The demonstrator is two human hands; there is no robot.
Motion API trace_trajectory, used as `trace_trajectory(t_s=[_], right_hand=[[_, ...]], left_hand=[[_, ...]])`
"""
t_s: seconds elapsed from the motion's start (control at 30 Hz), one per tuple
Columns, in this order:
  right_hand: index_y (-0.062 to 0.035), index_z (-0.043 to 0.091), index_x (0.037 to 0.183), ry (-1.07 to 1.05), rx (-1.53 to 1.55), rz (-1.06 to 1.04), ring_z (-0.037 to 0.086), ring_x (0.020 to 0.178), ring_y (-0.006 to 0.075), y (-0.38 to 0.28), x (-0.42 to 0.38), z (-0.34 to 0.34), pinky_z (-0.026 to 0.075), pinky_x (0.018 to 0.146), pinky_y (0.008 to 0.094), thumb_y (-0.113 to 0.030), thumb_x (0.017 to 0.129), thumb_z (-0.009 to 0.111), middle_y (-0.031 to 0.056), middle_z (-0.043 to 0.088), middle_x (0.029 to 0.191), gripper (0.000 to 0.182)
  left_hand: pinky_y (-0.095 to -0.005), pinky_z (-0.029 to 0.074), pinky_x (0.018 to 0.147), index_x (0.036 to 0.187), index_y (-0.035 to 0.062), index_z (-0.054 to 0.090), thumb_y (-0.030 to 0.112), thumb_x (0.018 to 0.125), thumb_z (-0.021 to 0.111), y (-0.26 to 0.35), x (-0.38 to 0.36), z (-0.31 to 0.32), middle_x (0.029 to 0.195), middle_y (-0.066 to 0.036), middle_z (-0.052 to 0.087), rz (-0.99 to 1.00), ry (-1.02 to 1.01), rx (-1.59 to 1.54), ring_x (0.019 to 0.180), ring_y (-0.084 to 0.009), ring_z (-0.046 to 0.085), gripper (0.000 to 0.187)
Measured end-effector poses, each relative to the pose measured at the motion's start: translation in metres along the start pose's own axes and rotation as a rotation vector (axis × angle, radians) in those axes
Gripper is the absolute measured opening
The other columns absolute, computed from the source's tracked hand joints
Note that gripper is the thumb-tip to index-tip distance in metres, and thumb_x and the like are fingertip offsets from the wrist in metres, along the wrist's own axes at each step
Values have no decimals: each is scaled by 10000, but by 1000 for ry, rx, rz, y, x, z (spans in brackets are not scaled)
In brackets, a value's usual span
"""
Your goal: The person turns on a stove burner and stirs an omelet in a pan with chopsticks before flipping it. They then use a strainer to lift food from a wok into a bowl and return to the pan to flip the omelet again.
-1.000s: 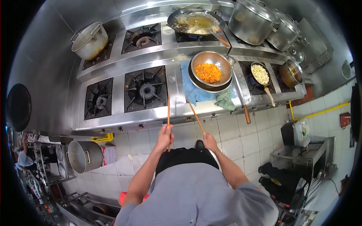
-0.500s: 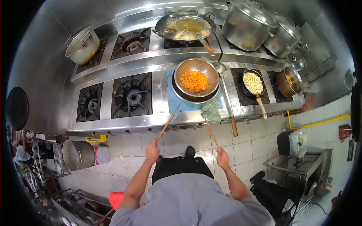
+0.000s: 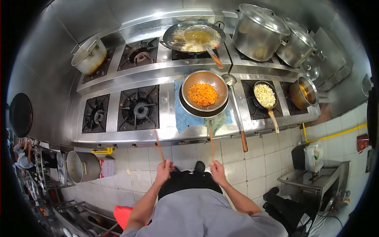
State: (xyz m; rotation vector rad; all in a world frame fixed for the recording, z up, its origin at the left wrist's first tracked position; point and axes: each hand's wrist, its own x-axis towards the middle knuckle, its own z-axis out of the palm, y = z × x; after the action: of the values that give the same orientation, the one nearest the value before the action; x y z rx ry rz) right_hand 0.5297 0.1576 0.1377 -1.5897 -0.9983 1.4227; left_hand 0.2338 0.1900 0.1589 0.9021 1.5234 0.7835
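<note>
My left hand (image 3: 164, 172) is closed round a thin wooden stick (image 3: 159, 146), its far end blurred near the stove's front edge. Another thin wooden stick (image 3: 212, 144) is gripped in my right hand (image 3: 217, 170), its tip by a pale green cloth (image 3: 212, 125). Both hands are in front of my waist, below the stove edge. Beyond them a perforated metal bowl (image 3: 189, 82) with orange food pieces (image 3: 203, 94) rests over a dark pan (image 3: 184, 106), with a blue cloth (image 3: 181, 122) underneath. A long-handled ladle (image 3: 237, 106) lies to the right of the bowl.
On the back burners stand an oil-filled wok (image 3: 173, 39) with a strainer and large lidded pots (image 3: 256, 35). A frying pan (image 3: 264, 94) with pale food and a saucepan (image 3: 302, 94) are at front right. Another person's dark-clothed leg (image 3: 278, 205) shows at lower right.
Both hands have drawn back toward my body and closer together, still holding the sticks. Both stick tips have shifted left. The view has tilted slightly, so the stove sits lower.
</note>
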Motion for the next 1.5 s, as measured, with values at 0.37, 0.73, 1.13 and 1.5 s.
trace_trajectory(t_s=[0.37,0.73,1.13,1.5], right_hand=[[-49,561,982,-533,285,424,626,682,147,-91,7,100,516,595,260,-284,968,507,57,619,800,241],[-48,603,995,-528,-60,219,618,767,116,-53,17,129,529,648,277,-300,941,547,42,637,862,264],[-54,541,1089,302,373,496,607,806,226,69,128,20,550,666,385,-62,868,425,109,599,960,249],[-50,563,1040,535,434,378,614,748,217,130,49,-94,558,650,413,-80,862,441,102,605,864,218]], left_hand=[[-362,516,751,1167,-31,539,440,988,396,48,41,3,1044,-154,638,-307,-516,-225,888,-221,629,524],[-241,381,426,852,108,483,374,975,477,34,35,-74,574,37,415,-37,-199,-408,467,-80,434,294],[-231,216,316,614,189,325,405,941,532,-85,-55,-150,467,67,303,-235,290,-518,347,-60,299,444],[-224,234,322,762,122,435,340,962,506,-93,-61,-118,491,65,325,-89,263,-160,367,-44,301,304]])
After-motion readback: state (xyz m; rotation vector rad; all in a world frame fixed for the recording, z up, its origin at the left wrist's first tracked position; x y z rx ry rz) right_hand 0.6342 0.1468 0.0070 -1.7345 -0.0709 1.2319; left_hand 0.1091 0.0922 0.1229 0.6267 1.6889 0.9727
